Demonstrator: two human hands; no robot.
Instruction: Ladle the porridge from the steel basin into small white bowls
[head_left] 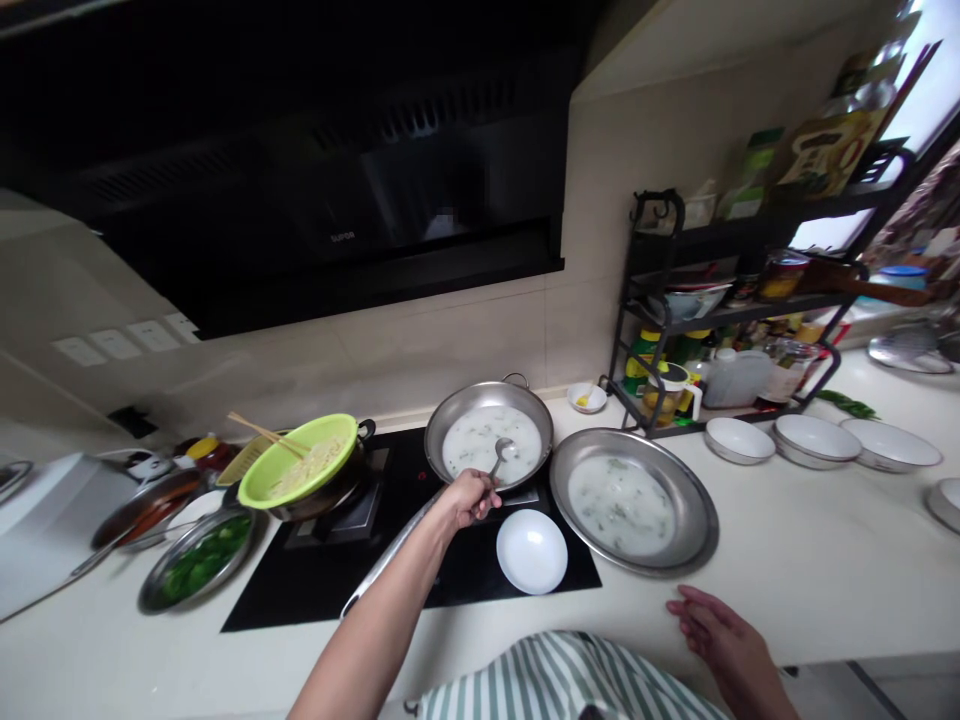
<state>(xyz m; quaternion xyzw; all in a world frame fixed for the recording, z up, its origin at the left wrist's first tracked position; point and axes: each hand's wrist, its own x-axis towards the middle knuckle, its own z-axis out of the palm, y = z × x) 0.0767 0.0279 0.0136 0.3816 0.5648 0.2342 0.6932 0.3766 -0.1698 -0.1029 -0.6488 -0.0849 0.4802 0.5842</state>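
My left hand [471, 497] is closed around the handle of a metal ladle [503, 450]. The ladle's bowl rests in white soup inside a steel pan [450, 415] on the black cooktop [315, 580]. The pan's long handle runs back under my forearm. A small empty white bowl [531, 550] sits just in front of the pan. To its right a wide steel basin [697, 520] holds more of the white soup. My right hand [712, 625] lies flat on the counter near its front edge, fingers spread and holding nothing.
A green colander [300, 460] with noodles and chopsticks sits over a pot on the left burner. A steel dish of greens [195, 565] lies beside it. Three white bowls [814, 438] and a black condiment rack [720, 330] stand at right. A range hood [337, 180] hangs overhead.
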